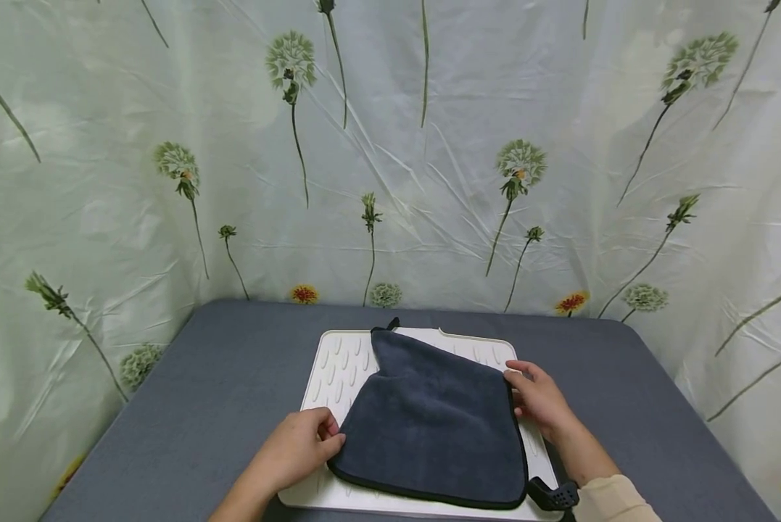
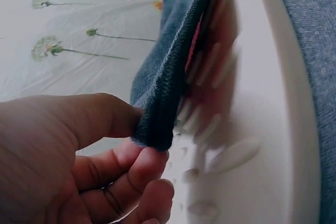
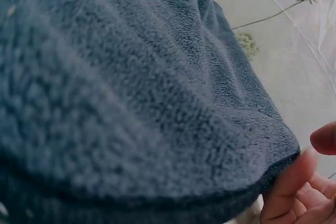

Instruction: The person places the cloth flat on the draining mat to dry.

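A dark blue-grey cloth (image 1: 436,420) with black edging, its pile plush in the wrist views, lies over a white ridged tray-like mat (image 1: 331,370). My left hand (image 1: 305,446) pinches the cloth's near-left corner between thumb and fingers. In the left wrist view that edge (image 2: 157,114) is lifted off the mat, and a bit of reddish pink shows beneath it. My right hand (image 1: 543,402) is at the cloth's far-right corner. In the right wrist view a finger (image 3: 291,187) touches the edging there, while the thumb stands slightly apart from the cloth.
Both things are on a table with a grey-blue cover (image 1: 253,377). A black strap-like piece (image 1: 552,496) is by the mat's near-right corner, beside the right sleeve. Behind and around hangs a pale curtain (image 1: 429,217) printed with dandelions.
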Demonstrator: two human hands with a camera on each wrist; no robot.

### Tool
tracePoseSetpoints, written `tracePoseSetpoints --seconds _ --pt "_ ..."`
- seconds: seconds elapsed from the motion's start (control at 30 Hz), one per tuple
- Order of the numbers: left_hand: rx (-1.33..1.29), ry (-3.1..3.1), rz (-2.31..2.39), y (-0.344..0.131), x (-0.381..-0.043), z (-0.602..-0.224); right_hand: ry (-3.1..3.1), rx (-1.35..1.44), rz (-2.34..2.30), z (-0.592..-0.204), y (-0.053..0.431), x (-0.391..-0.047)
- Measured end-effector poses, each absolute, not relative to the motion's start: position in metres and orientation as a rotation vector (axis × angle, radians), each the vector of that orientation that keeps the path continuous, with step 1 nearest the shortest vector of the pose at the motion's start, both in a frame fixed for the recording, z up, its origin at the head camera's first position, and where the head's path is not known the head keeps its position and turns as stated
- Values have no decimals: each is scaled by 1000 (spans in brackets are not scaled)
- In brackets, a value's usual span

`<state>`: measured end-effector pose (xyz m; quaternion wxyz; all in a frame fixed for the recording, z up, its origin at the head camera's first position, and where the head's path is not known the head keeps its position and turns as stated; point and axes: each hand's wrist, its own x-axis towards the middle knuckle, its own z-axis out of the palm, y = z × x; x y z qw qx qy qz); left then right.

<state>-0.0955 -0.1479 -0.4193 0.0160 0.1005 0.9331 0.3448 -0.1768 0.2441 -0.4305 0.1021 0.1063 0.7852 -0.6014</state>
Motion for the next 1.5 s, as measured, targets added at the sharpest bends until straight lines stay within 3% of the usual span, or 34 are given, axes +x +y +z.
tracePoseSetpoints --seconds 0.53,1.5 --pt "321 2877 1099 -151 -86 -417 2454 252 -1714 -431 240 -197" --pt "176 2936 1028 -174 -65 -414 2349 -26 -1901 -435 233 -186"
